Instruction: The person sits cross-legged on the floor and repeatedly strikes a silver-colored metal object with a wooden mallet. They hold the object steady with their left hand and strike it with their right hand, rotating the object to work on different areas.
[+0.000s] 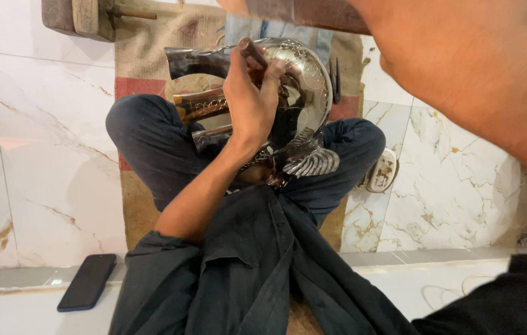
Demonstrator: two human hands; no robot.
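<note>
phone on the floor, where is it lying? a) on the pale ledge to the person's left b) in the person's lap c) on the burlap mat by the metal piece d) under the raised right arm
a: the dark phone lies flat on the pale ledge, left of the person's dark shirt and off the burlap mat.

Left hand (252, 99): extended forward from the left forearm, which rises diagonally from the lower left. Wrist is bent slightly, back of the hand toward the camera. Fingers (270, 77) are curled closed in a tight grip around a thin rod-like tool (252, 51), thumb side uppermost.

Right hand (394, 31): raised high, close to the camera, blurred. The forearm runs down to the right edge. Its grip state cannot be determined.
</note>
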